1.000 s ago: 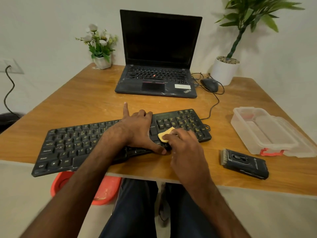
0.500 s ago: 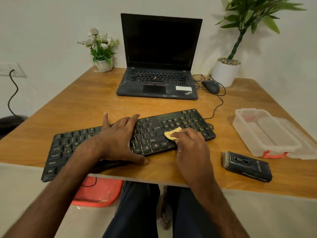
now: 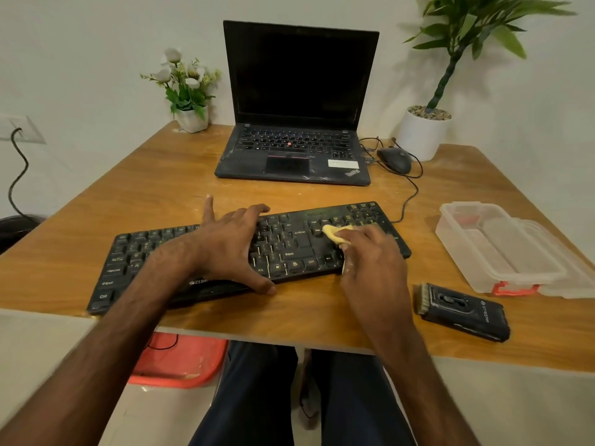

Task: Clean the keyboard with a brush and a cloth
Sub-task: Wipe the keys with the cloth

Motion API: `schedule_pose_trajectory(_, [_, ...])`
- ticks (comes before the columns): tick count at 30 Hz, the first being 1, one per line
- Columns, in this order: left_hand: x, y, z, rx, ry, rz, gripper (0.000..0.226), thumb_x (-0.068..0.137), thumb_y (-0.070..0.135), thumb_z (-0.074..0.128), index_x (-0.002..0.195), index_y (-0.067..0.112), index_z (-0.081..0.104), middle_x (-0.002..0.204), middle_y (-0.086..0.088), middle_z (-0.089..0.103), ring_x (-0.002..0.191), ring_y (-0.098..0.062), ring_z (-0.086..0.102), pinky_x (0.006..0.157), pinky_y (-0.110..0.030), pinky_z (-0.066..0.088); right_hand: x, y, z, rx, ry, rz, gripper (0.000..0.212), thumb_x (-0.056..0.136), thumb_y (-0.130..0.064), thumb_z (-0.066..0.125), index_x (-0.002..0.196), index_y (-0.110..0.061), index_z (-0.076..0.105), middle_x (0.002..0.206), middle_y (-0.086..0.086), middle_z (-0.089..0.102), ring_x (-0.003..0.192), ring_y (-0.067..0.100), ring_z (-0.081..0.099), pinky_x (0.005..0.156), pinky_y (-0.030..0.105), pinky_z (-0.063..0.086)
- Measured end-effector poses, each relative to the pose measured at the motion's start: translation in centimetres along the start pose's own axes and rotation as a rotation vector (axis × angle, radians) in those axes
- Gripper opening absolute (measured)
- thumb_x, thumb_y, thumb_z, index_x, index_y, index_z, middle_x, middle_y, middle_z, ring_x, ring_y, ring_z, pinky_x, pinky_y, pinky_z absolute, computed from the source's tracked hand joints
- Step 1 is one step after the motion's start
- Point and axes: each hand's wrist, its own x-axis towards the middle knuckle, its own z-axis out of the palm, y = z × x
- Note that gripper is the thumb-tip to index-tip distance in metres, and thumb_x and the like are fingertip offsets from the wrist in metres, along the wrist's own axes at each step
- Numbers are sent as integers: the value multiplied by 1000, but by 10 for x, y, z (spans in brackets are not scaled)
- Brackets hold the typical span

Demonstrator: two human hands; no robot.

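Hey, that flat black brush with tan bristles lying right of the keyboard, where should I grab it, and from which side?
Probably from above, pinching the flat black brush across its long sides near mid-body. It lies flat on the wooden table with its bristles at the left end, so the body is the clear handle.

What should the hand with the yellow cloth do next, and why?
Probably wipe the cloth toward the keyboard's right end. The right hand pinches it on the keys just right of Enter, more keys lie beyond, and the left hand presses the keyboard's middle steady.
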Motion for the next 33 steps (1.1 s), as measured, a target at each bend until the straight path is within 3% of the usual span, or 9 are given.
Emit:
schedule_pose_trajectory(3, [-2,-1,2,-23,-11,-27,145,51,85,69,157,21,-6,163,-3,28,151,-20,24,109,-58,-33,-2,-6,2,-144,-70,-98,39,87,0,62,124,-14,65,123,6,58,113,22,50,87,33,51])
schedule_pose_trajectory(7, [0,-3,4,7,-22,-55,148,51,87,67,158,16,-6,165,-3,24,152,-20,22,109,-59,-32,-35,-4,4,-185,-44,-269,39,74,1,60,110,-9,70,108,8,61,93,25,58,60,30,57])
schedule_pose_trajectory(9, [0,-3,5,3,-28,-53,149,49,87,67,158,16,-6,165,-4,24,152,-20,22,109,-59,-32,-40,3,-1,-193,-65,-265,41,72,4,63,110,-10,70,106,6,60,91,24,58,60,31,57])
schedule_pose_trajectory(14, [0,-2,3,-16,-37,-62,149,46,87,63,158,15,-5,166,-4,21,153,-21,20,109,-58,-32,-27,8,-9,-229,-11,-25,42,69,5,79,107,-11,73,107,6,62,94,22,58,68,32,53])
schedule_pose_trajectory(17, [1,-2,4,-12,-46,-68,149,46,87,63,158,15,-5,166,-4,20,153,-21,19,110,-59,-30,-33,-5,-1,-169,30,-107,37,75,3,74,110,-9,71,106,7,61,92,22,58,65,29,53])
schedule_pose_trajectory(23, [0,-2,3,-17,-60,-73,151,43,88,59,158,14,-5,166,-3,20,153,-21,18,110,-60,-30,-41,-18,5,-244,-120,-136,42,70,0,78,110,-10,71,103,7,60,88,23,58,53,29,52])
schedule_pose_trajectory(27, [0,-2,4,-36,-54,-70,151,43,87,60,158,14,-4,166,-4,21,153,-21,19,108,-59,-31,-38,-3,-9,-168,-199,-66,37,87,-2,64,119,-21,69,113,-2,55,100,14,51,75,31,54])
schedule_pose_trajectory(31, [0,-1,3,-42,-62,-70,152,42,87,60,158,14,-5,166,-4,20,153,-21,18,108,-58,-31,-34,-4,-12,-70,9,-87,35,84,2,64,116,-11,71,107,4,59,96,19,55,72,27,50])
schedule_pose_trajectory(33, [0,-1,3,-42,-61,-72,152,42,87,61,158,14,-5,166,-4,20,153,-22,19,108,-59,-32,-35,-11,-3,-110,-19,-134,39,81,1,64,118,-10,69,106,5,58,95,21,55,67,27,51])
